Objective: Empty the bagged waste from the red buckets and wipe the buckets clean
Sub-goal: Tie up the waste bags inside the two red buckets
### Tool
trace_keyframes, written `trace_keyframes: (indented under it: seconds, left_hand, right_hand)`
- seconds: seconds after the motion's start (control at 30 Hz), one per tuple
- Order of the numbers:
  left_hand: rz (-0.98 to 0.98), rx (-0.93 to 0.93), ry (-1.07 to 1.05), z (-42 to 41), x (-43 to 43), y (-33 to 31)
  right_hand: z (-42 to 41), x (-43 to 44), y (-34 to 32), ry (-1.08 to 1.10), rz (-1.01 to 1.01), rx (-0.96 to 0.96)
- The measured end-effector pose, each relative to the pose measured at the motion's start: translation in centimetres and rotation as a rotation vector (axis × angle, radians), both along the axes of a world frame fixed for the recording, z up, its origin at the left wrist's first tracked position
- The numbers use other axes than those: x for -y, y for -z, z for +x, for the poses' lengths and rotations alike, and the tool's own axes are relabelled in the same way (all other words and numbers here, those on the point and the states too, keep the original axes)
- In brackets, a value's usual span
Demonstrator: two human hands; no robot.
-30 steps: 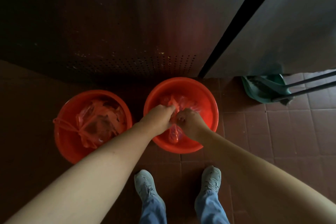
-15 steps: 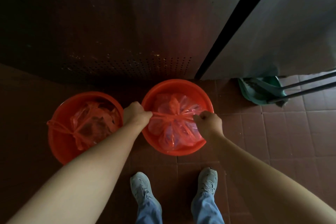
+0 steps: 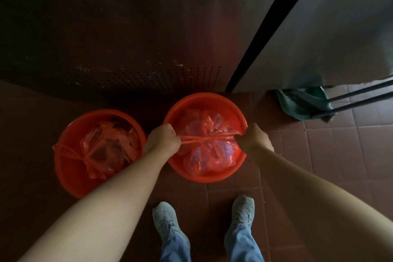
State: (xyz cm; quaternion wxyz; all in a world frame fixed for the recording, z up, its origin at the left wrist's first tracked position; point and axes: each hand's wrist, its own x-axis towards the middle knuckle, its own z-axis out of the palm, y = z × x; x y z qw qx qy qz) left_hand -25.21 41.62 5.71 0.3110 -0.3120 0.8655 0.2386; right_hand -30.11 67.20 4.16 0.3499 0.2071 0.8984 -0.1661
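Two red buckets stand on the tiled floor. The right bucket [image 3: 214,100] holds a red translucent waste bag [image 3: 209,155] with its handles stretched taut across the top. My left hand [image 3: 162,141] grips one handle end at the bucket's left rim. My right hand [image 3: 253,138] grips the other end at the right rim. A knot sits between them over the bag's middle. The left bucket [image 3: 68,168] contains another red bag [image 3: 106,144], tied, with its handles draped over the left rim.
A dark perforated metal panel [image 3: 138,74] stands directly behind the buckets. A green dustpan [image 3: 302,102] with dark long handles lies on the floor to the right, beside a grey cabinet [image 3: 319,38]. My two feet in light shoes [image 3: 168,221] stand just in front of the buckets.
My hands started together over the right bucket's bag and have pulled apart sideways to the rims, drawing the bag's handles tight into a knot.
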Motion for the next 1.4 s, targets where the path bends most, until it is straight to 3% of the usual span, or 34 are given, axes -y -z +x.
trace_keyframes:
  seconds: [0.13,0.43,0.57,0.77,0.87,1.03,1.13,1.27,1.4]
  left_hand:
    - [-0.079,-0.099,0.118,0.9,1.1,0.2]
    - [-0.066,-0.301,0.406,1.8,1.7,1.8]
    - [0.307,-0.175,0.014,1.9,1.3,1.2]
    - [0.587,-0.204,-0.329,1.5,-1.5,-2.3]
    - [0.634,-0.195,-0.416,1.4,-2.3,-3.9]
    - [0.669,-0.125,-0.385,3.2,-3.1,-5.8]
    - [0.705,-0.113,-0.387,4.3,-3.6,-6.5]
    - [0.752,-0.105,-0.312,5.2,-3.3,-6.4]
    - [0.687,-0.103,-0.269,6.0,-2.3,-5.5]
  right_hand:
    - [-0.2,-1.9,0.9,-0.146,-0.112,-0.054]
    - [0.0,-1.9,1.5,-0.074,-0.291,-0.093]
    - [0.3,-0.8,0.0,0.230,-0.531,0.014]
    - [1.9,3.6,-4.0,0.498,-0.873,0.115]
    - [2.3,6.4,-5.2,0.545,-0.843,0.155]
    - [3.5,9.1,-5.3,0.612,-0.709,0.344]
    - [3.9,10.3,-5.2,0.637,-0.623,0.335]
    - [4.1,10.8,-5.1,0.641,-0.654,0.302]
    - [4.2,10.9,-5.5,0.658,-0.651,0.214]
